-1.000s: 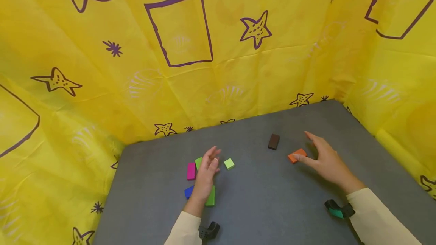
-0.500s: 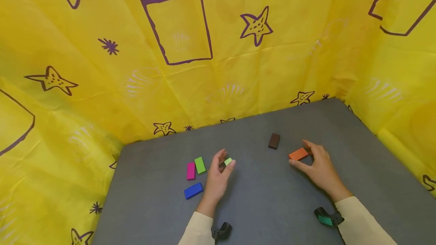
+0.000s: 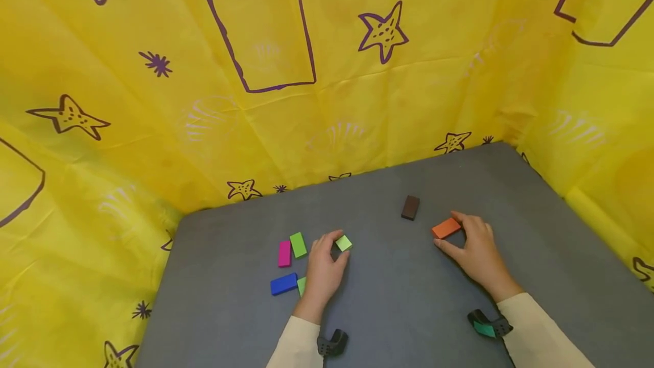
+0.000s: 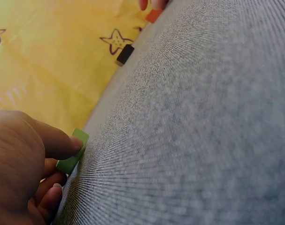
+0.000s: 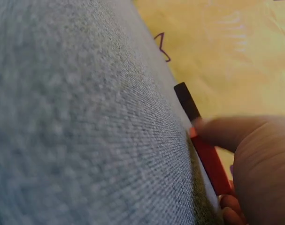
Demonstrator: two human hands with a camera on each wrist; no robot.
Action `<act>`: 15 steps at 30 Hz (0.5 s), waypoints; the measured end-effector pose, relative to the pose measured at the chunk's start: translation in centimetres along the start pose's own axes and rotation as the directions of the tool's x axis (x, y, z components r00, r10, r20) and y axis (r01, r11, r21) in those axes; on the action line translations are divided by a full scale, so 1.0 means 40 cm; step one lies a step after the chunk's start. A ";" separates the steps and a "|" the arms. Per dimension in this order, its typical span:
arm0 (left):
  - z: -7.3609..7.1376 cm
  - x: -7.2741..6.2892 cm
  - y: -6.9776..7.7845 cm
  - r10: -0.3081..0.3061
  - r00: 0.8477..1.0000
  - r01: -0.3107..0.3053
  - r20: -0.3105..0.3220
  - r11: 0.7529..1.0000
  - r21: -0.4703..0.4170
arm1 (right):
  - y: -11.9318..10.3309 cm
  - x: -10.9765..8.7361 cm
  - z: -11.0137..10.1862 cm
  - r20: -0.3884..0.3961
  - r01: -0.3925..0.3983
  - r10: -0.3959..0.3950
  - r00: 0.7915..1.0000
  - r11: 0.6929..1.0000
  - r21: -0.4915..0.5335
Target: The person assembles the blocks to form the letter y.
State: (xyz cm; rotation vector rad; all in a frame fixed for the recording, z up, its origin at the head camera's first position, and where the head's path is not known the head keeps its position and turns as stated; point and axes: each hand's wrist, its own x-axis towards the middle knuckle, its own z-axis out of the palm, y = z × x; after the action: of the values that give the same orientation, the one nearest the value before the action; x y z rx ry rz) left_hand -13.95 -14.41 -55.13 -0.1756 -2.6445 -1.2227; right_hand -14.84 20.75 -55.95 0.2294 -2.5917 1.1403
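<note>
Thumb and fingers of my left hand (image 3: pixel 324 274) pinch a small light green block (image 3: pixel 344 243) on the grey table. In the left wrist view the thumb touches that green block (image 4: pixel 67 165), with curled fingers beyond it. On the right, my right hand (image 3: pixel 480 257) holds an orange rectangular block (image 3: pixel 446 228) between thumb and fingers. The same block (image 5: pixel 210 161) looks redder in the right wrist view, thumb at one end and fingertips at the other. Both blocks appear to rest on the tabletop.
Beyond the orange block lies a dark brown block (image 3: pixel 410 208). Left of my left hand are a magenta block (image 3: pixel 284 254), a green block (image 3: pixel 298 245) and a blue block (image 3: pixel 283 284). Another green block (image 3: pixel 301 286) is partly hidden by my wrist. A yellow patterned cloth (image 3: pixel 276 141) borders the table (image 3: pixel 378 311).
My left hand has moved right from above the other blocks to the light green block, its thumb and fingers coming around it. My right hand has shifted slightly left and closed around the orange block.
</note>
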 end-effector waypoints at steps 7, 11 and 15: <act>-0.002 -0.003 0.002 0.004 0.999 -0.005 -0.048 1.000 -0.024 | -0.010 0.001 0.002 -0.006 -0.024 0.024 1.000 1.000 -0.020; -0.002 -0.003 0.002 0.008 0.999 -0.010 -0.046 0.999 -0.038 | -0.011 0.000 0.001 -0.013 -0.025 0.025 1.000 0.999 -0.021; -0.004 -0.004 0.004 0.030 0.998 -0.033 -0.047 0.998 -0.051 | -0.011 -0.002 0.000 -0.021 -0.022 0.022 1.000 1.000 -0.015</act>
State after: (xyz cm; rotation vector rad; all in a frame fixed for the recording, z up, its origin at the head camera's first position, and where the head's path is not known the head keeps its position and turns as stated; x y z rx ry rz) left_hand -13.73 -14.41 -54.95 -0.1946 -2.5625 -1.2709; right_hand -14.66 20.44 -55.67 0.1847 -2.5899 1.1240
